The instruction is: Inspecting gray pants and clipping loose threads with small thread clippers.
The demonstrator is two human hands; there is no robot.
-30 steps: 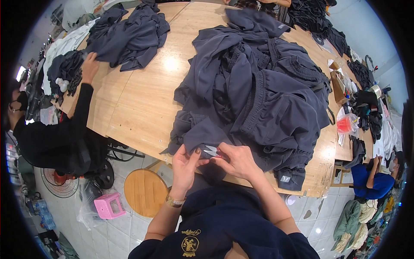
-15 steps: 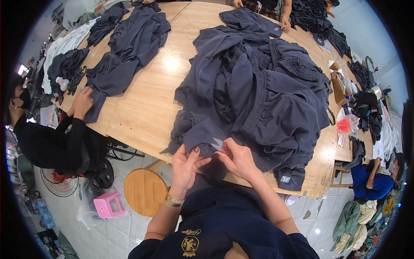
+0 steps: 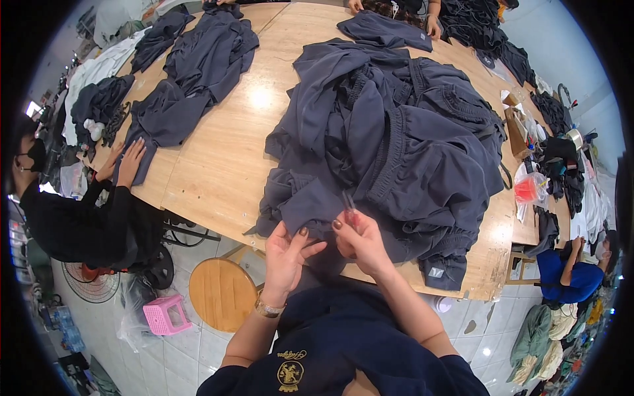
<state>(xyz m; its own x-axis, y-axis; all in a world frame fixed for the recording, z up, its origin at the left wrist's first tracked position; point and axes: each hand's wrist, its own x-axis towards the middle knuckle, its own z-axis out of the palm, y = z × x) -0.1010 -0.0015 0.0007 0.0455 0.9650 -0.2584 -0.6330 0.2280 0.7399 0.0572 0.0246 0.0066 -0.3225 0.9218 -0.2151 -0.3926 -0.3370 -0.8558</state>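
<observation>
At the table's [image 3: 218,165] left edge, a co-worker's hand [image 3: 134,155] lies flat on a dark grey garment [image 3: 162,115]. Over the near edge, our left hand [image 3: 285,254] pinches a grey flap [image 3: 310,206] between thumb and fingers; this flap is at the near-left end of the big garment pile [image 3: 429,148]. Just right of it, our right hand [image 3: 362,244] is closed round small snips [image 3: 349,206], reddish at the handle, the tips pointing away from us over the cloth. They are blurred, so we cannot tell whether the blades are parted. To work well here, we would hold the flap taut, set the tips flat along the seam and clear of the left fingertips, and nip lightly, lest the fabric catch. Farther right, toward the near-right corner, a folded piece [image 3: 449,269] with a pale label lies at the pile's edge.
</observation>
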